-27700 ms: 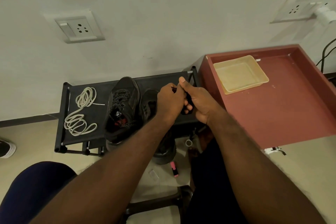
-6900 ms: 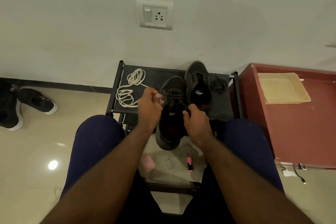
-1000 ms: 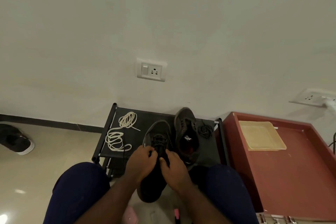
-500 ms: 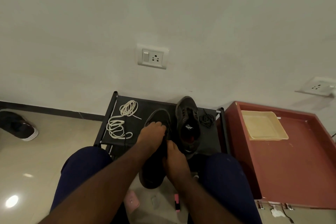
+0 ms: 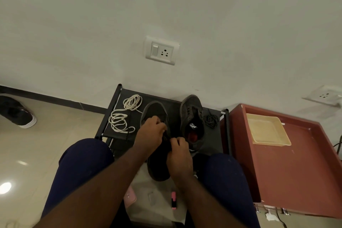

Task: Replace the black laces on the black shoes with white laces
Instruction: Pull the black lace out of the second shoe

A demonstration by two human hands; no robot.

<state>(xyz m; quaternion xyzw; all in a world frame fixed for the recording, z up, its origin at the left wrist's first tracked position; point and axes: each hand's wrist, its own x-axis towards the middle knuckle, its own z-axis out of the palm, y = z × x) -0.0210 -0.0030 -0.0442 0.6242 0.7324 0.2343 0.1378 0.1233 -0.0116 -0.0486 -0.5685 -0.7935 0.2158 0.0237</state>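
Since the frame half a second ago, the right hand (image 5: 178, 152) has drawn up toward the left hand (image 5: 150, 133); both now meet over the lacing of the near shoe (image 5: 159, 168). The fingers of each hand are curled at the eyelets. Black on black hides whether either one pinches a lace, so I cannot tell.

The near shoe lies with its toe on the black rack (image 5: 113, 109) and its heel overhanging the front edge, between the knees. The second shoe (image 5: 191, 116) stands beside it, and a removed black lace (image 5: 211, 119) is bunched just to its right. The white laces (image 5: 122, 116) lie coiled on the rack's left side, untouched.

Risks, as judged:
- A hard tug could tip the overhanging shoe off the rack.
- A lace tip could jam in an eyelet.
- The loose white coils may knot when lifted.
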